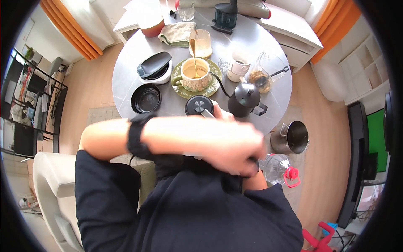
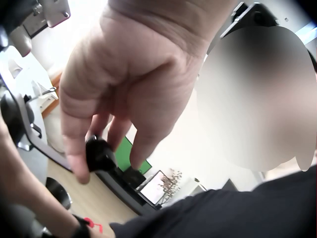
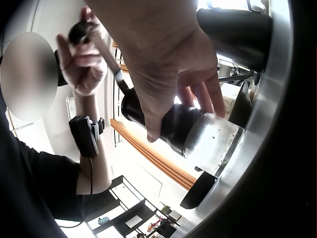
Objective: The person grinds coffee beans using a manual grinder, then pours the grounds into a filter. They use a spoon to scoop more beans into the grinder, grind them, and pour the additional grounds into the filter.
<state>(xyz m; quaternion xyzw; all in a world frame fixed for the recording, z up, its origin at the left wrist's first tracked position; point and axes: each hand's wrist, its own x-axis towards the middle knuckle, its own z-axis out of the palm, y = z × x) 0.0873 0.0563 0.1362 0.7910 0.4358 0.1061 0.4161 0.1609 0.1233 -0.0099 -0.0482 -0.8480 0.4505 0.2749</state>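
Observation:
A manual coffee grinder stands near the table's front edge, its dark round top facing up in the head view. My right hand grips its black body, above the clear lower jar. From the top, a metal crank arm reaches out to a black knob. My left hand, blurred in the head view, has its fingers and thumb around that knob. The left forearm crosses in front of my chest and hides part of the right arm.
Beyond the grinder, a patterned mug with a gold spoon stands on a green plate. A black kettle is to the right, a black bowl to the left. A steel pot and water bottle stand right of the table.

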